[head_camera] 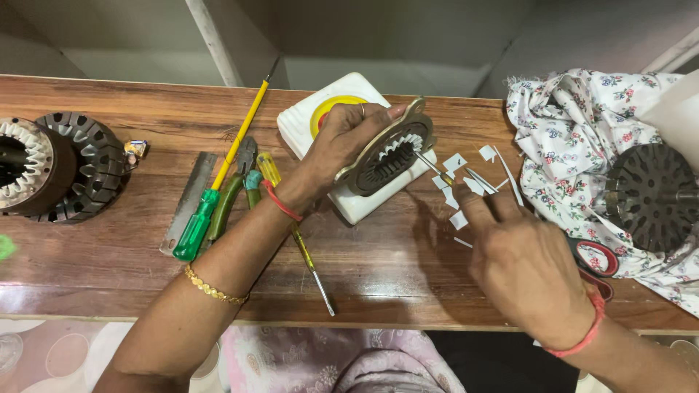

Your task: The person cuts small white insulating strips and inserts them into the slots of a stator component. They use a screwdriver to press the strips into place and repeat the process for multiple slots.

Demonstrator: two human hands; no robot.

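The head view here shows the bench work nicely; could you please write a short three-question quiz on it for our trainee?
1. True or false: the left hand holds the toothed metal ring tilted over the white box.
2. What lies scattered by the right hand: A screws, B white paper slips, C coins?
3. Which colour is the handle of the long screwdriver at the left hand's wrist side?

Key: 1 true; 2 B; 3 green.

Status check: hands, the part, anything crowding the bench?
Left hand grips toothed stator ring, tilted on white block. Right hand pokes thin tool into it. Paper slips scattered beside.
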